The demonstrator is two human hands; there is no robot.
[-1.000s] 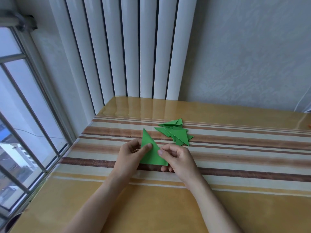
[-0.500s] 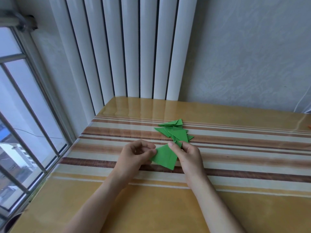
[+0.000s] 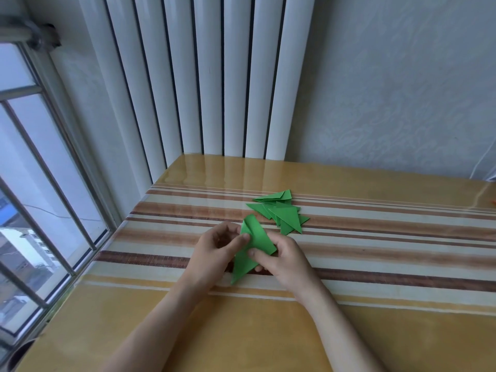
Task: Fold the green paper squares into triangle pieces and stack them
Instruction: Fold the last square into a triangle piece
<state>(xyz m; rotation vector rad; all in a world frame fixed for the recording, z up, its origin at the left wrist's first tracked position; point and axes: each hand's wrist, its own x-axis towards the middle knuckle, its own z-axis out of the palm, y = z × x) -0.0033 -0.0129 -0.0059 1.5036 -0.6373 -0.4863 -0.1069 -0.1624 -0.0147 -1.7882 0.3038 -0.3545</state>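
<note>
Holding one green paper piece (image 3: 255,245), two hands (image 3: 212,253).

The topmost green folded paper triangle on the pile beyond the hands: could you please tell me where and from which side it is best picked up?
Probably pinch the topmost green folded paper triangle at its near pointed tip, coming from the near right. That tip overhangs the pile of green paper triangles, lying flat on the striped glossy table, and the right hand is closest, though it currently holds a piece.
</note>
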